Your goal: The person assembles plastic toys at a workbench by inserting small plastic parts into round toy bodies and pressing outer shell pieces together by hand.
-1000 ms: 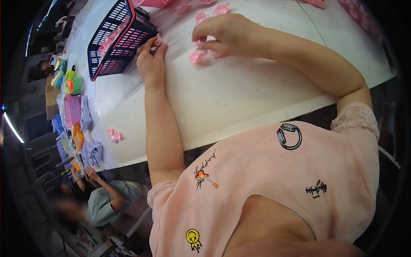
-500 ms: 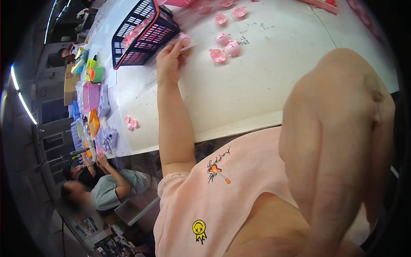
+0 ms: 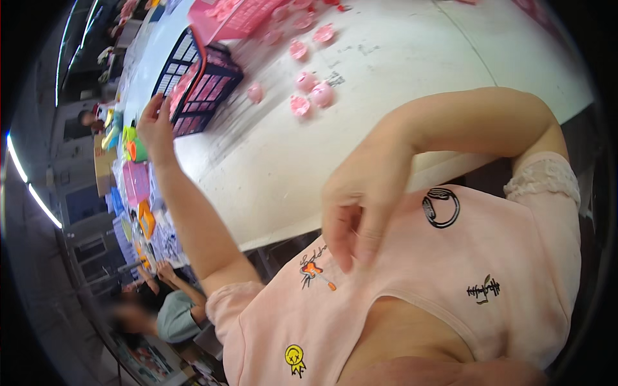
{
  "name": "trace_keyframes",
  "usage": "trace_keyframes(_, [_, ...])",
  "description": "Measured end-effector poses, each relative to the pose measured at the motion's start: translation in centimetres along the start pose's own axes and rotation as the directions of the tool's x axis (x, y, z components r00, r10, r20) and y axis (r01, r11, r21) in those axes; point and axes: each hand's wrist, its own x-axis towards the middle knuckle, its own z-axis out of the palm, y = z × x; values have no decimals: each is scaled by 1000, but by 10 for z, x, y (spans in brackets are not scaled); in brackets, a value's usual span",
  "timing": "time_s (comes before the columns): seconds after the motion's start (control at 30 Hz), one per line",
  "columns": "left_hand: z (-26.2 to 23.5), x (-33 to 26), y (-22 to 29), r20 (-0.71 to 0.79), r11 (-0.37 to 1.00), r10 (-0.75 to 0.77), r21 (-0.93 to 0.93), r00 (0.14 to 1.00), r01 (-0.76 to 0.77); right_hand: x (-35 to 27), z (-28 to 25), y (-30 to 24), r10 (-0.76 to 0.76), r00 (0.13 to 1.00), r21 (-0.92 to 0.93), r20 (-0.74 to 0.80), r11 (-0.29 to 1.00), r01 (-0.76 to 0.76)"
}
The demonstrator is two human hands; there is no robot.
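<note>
At the left, my left hand (image 3: 156, 125) reaches to a dark blue plastic basket (image 3: 215, 90) with a red handle, its fingers bent round the near rim. Pink plastic pieces (image 3: 183, 87) fill the basket. My right hand (image 3: 360, 209) hangs in front of my pink shirt, above the table's near edge, slightly blurred. Its fingers curve loosely and stand apart from the thumb, and I make out nothing held. A pink ball (image 3: 255, 93) lies just right of the basket. Farther right rest two more pink balls (image 3: 322, 94) and an open pink shell (image 3: 300, 106).
Behind the blue basket stands a pink basket (image 3: 248, 22) of pink pieces. More pink shells (image 3: 324, 33) lie on the white table (image 3: 412, 77). At far left, a person in a grey-green top (image 3: 180, 315) sits by a table with orange and pink trays.
My left hand has let go of the pink ball beside the basket and moved left to the basket's rim. My right hand has dropped away from close to the camera. The view has shifted.
</note>
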Motion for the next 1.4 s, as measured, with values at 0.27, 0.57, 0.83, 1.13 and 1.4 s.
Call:
trace_keyframes(0.27, [-4, 66, -96, 616, 969, -238, 97, 751, 228, 6, -12, 38, 216, 953, -75, -214, 969, -237])
trace_keyframes(0.57, [11, 86, -117, 626, 910, -348, 47, 698, 411, 9, -21, 51, 242, 931, -106, -272, 954, -279])
trace_keyframes(0.83, [20, 73, -87, 483, 889, -433, 90, 761, 449, 7, -21, 47, 261, 905, -98, -335, 946, -309])
trace_keyframes(1.13, [16, 78, -97, 334, 553, -526, -564, 782, 613, 9, -30, 55, 295, 896, -30, -332, 946, -323])
trace_keyframes(1.4, [9, 83, -109, 270, 408, -482, -773, 834, 486, 8, -30, 52, 310, 883, 15, -352, 945, -326])
